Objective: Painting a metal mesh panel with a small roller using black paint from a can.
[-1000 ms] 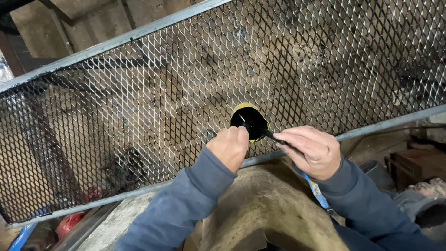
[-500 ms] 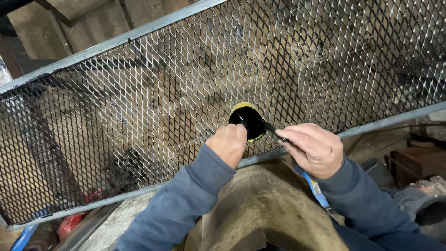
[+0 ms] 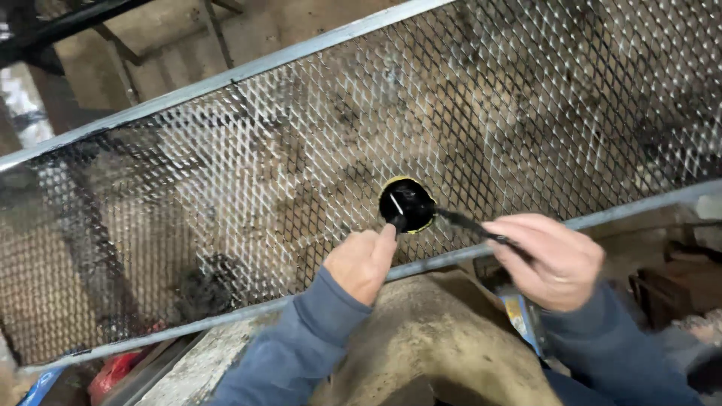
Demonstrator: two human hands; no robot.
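Black roll [image 3: 406, 204] — yellow rim; grey diamond-pattern mesh [image 3: 301, 150]; blue sleeves [image 3: 301, 353].

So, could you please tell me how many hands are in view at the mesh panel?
2: the left hand touches the black round can at the mesh panel; the right hand holds a thin dark tool.

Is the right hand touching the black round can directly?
No. The right hand holds a thin dark tool reaching to the black round can, while the left hand steadies the can.
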